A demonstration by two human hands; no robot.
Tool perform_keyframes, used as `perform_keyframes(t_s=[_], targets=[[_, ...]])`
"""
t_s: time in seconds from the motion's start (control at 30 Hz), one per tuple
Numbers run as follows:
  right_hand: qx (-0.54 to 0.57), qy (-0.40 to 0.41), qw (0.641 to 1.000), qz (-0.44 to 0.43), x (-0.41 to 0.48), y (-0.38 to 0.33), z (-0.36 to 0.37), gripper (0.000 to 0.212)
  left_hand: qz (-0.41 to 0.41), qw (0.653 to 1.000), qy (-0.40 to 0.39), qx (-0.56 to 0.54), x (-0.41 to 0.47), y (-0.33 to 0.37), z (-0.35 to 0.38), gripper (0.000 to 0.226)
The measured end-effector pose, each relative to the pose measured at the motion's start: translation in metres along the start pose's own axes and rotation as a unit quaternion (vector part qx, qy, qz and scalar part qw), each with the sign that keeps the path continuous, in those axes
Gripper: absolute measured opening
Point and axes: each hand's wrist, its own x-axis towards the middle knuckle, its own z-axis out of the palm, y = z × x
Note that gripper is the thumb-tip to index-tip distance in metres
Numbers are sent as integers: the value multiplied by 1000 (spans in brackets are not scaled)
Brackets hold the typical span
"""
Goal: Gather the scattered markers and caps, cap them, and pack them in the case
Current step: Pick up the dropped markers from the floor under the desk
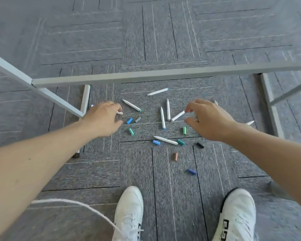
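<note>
Markers (162, 118) and caps (184, 130) lie scattered on the carpet (94, 171) below the bar (146, 75), their long axes pointing every way. The left hand (102, 119) grips a crosswise marker (120, 112). The right hand (210, 119) curls at a slanted marker (178, 115); I cannot tell whether it grips.

Open carpet low in the centre; a grey metal desk frame hems in the scatter on three sides.

A grey metal crossbar (146, 76) spans the middle, just above the scattered white markers (162, 118) and coloured caps (175, 156). A slanted grey bar (56, 97) drops from the upper left to a pale upright leg (86, 100), and a grey leg (272, 108) stands at the right. The left hand (102, 119), gripping a white marker (119, 112), is just beside the slanted bar's foot. The right hand (210, 119) is near the right leg. Grey carpet (163, 180) lies open down to two white shoes (129, 214), and a white cord (87, 206) crosses the lower left.
</note>
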Motion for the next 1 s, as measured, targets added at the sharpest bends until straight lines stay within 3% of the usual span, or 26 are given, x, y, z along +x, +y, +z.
perform_keyframes(t_s=[0.47, 0.83, 0.9, 1.0], targets=[[0, -51, 999, -3, 81, 12, 89, 39, -52, 998, -18, -36, 88, -37, 95, 44], [71, -78, 994, 15, 98, 15, 126, 38, -233, 948, 107, -189, 149, -72, 137, 30], [80, -77, 994, 17, 99, 16, 131, 38, -303, 923, 146, -186, 149, -82, 140, 34], [90, -82, 992, 23, 100, 17, 138, 40, -368, 910, 110, -153, 141, -104, 147, 53]])
